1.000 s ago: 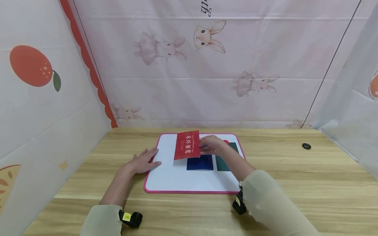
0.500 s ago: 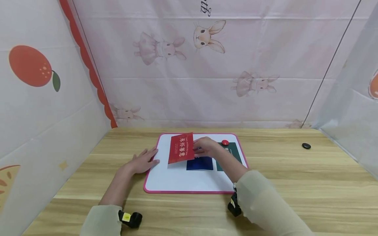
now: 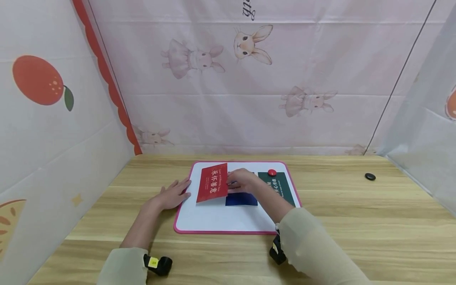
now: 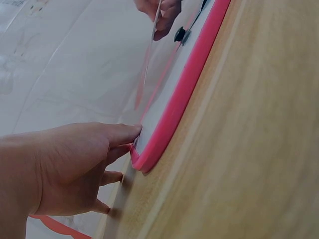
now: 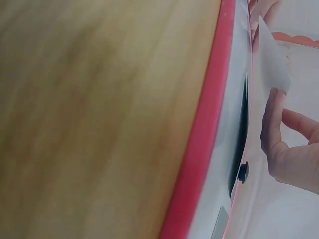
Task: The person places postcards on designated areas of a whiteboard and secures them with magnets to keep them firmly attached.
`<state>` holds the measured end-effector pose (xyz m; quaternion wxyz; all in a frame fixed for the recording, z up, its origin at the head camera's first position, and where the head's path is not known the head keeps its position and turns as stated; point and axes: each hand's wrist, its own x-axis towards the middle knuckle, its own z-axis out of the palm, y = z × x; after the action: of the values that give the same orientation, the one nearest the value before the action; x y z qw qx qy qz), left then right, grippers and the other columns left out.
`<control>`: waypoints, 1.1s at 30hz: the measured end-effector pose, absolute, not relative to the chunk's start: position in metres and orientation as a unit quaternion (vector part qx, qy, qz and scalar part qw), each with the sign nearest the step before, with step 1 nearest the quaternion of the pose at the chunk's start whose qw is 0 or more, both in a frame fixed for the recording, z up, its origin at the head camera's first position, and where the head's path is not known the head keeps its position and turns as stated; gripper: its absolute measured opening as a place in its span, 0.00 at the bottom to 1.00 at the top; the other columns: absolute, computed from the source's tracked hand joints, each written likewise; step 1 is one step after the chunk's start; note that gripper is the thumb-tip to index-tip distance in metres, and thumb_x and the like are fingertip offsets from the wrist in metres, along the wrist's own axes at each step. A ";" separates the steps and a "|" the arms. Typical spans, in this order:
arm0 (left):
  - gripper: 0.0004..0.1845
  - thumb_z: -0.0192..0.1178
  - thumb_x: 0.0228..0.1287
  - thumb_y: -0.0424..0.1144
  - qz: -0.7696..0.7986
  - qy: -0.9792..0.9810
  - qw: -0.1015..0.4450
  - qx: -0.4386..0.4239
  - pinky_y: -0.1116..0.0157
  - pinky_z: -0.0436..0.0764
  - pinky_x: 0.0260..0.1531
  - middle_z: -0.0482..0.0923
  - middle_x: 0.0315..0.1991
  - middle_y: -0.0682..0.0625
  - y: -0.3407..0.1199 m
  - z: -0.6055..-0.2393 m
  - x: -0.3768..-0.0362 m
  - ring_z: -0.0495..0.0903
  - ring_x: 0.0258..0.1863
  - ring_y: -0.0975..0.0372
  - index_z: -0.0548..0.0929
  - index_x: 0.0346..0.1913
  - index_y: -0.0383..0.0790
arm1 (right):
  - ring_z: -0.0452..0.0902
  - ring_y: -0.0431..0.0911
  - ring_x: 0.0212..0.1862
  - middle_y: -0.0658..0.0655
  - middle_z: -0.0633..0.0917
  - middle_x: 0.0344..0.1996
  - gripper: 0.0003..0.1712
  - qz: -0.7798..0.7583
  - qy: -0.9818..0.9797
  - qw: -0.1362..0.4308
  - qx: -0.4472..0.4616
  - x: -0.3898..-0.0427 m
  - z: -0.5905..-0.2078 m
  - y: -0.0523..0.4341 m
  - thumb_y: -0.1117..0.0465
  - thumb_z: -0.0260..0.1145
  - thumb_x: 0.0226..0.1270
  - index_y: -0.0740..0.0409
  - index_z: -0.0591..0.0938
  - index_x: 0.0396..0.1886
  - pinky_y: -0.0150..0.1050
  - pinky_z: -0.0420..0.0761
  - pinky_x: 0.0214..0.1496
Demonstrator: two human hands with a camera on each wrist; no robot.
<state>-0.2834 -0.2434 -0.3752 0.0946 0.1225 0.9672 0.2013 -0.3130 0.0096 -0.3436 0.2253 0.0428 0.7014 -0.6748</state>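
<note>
My right hand pinches a red card with white Chinese lettering by its right edge, holding it tilted above the left part of a pink-framed whiteboard. In the right wrist view the card's pale back faces the camera. My left hand rests at the board's left edge, thumb on the white surface and fingers spread. A dark blue card lies on the board, partly hidden behind my right hand. To its right lies a green card with a red round magnet at its top.
A black round magnet lies on the wooden table at the right. Another dark magnet stands on the board in the left wrist view. Printed cloth hangs behind the table and at both sides.
My right hand has moved left and slightly toward me with the red card, uncovering more of the green card and its red magnet. The left hand has stayed almost still.
</note>
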 end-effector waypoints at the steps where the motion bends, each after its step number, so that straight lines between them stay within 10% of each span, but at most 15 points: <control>1: 0.32 0.49 0.68 0.46 0.201 0.967 0.094 0.123 0.36 0.33 0.57 0.47 0.71 0.42 -0.243 -0.375 -0.283 0.38 0.68 0.42 0.54 0.71 0.40 | 0.78 0.54 0.44 0.64 0.77 0.43 0.19 -0.675 0.702 0.225 0.043 -0.312 -0.344 0.009 0.70 0.59 0.62 0.67 0.72 0.53 0.40 0.81 0.38; 33: 0.32 0.49 0.68 0.45 0.201 0.967 0.094 0.125 0.36 0.32 0.57 0.45 0.71 0.41 -0.243 -0.373 -0.282 0.38 0.67 0.41 0.53 0.71 0.39 | 0.81 0.51 0.32 0.64 0.80 0.34 0.16 -0.604 0.773 0.193 0.032 -0.310 -0.345 -0.015 0.72 0.63 0.58 0.68 0.73 0.47 0.37 0.81 0.32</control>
<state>-0.2816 -0.2434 -0.3729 0.0942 0.1247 0.9671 0.2005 -0.3104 -0.0152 -0.3449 0.1931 0.0316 0.7726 -0.6040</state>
